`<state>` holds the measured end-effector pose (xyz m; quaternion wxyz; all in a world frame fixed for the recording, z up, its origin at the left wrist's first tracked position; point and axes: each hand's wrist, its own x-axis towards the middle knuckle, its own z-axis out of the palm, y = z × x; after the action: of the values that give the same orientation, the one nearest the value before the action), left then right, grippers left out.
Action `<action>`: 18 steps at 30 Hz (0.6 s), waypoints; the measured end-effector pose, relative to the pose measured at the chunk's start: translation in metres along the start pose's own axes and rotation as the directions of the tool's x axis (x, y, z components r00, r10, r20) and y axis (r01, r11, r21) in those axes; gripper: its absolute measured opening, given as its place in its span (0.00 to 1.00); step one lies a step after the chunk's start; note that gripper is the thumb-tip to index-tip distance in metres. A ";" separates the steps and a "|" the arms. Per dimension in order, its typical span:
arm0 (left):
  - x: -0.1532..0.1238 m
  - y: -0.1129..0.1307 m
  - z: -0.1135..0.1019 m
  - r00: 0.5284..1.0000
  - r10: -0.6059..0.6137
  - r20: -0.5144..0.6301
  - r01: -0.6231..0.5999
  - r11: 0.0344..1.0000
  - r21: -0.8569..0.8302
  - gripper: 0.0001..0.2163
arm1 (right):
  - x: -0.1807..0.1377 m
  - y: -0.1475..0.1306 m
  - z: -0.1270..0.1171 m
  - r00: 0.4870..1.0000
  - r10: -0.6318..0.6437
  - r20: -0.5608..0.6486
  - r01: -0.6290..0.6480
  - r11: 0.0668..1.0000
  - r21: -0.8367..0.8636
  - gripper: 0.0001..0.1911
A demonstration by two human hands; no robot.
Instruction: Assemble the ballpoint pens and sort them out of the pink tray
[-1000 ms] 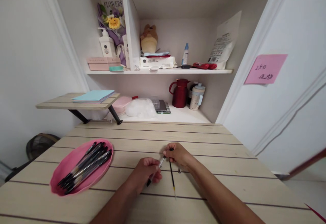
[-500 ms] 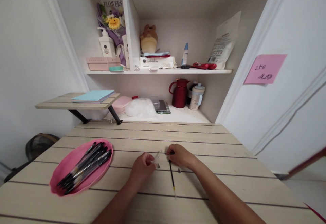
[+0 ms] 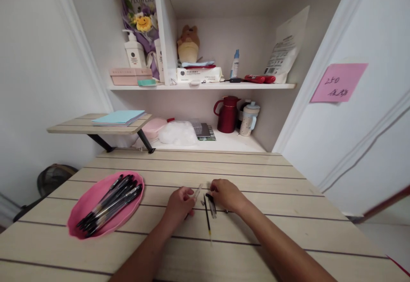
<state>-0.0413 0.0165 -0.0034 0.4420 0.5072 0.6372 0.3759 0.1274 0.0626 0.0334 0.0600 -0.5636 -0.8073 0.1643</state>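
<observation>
My left hand (image 3: pixel 180 205) is closed, its thumb and fingers pinching a clear pen barrel (image 3: pixel 198 190) that slants up to the right. To its right, a dark pen refill (image 3: pixel 207 214) with a yellow band near its lower end lies on the table. Beside the refill, the fingers of my right hand (image 3: pixel 226 194) are closed on the upper end of a black-and-clear pen cap (image 3: pixel 212 207). A small metallic pen tip (image 3: pixel 203 203) lies between the hands. Another small dark piece (image 3: pixel 226 211) sits under my right wrist, partly hidden.
On the left of the slatted table (image 3: pixel 272 226) stands a pink bowl (image 3: pixel 74 213) holding several black pens (image 3: pixel 112 207). A small raised shelf (image 3: pixel 70 124) carries blue paper (image 3: pixel 118 117). A red jug (image 3: pixel 227 115) and a cup (image 3: pixel 249 120) stand at the back.
The refill, earlier at my right hand's fingertips, now lies further left, apart from them. My right hand now holds the pen cap. My left hand still pinches the barrel. The view has shifted slightly.
</observation>
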 end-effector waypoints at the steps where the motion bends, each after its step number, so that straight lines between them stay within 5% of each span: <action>1: 0.000 0.000 0.000 1.000 -0.014 0.019 0.015 0.997 -0.074 0.12 | 0.000 0.000 0.000 1.000 0.000 0.003 0.000 1.000 -0.007 0.10; 5: -0.002 0.002 -0.003 1.000 -0.004 0.027 0.008 0.991 -0.136 0.13 | 0.001 0.002 -0.003 1.000 -0.002 0.006 0.002 1.000 -0.008 0.11; 11: -0.001 0.000 -0.006 0.983 0.156 -0.096 -0.131 0.966 0.221 0.10 | 0.004 0.005 -0.002 1.000 0.008 -0.010 -0.008 1.000 0.017 0.11; 15: -0.001 0.003 -0.006 0.981 0.171 -0.094 -0.135 0.942 0.307 0.10 | 0.004 0.005 0.002 1.000 -0.009 0.002 0.009 1.000 0.016 0.11; 18: -0.004 0.015 -0.022 0.959 0.262 -0.110 -0.184 0.868 0.460 0.10 | 0.004 0.006 0.002 1.000 -0.021 0.006 0.021 1.000 0.023 0.12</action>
<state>-0.0570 0.0153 0.0182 0.2119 0.6315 0.6782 0.3103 0.1308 0.0681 0.0293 0.0658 -0.5538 -0.8115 0.1746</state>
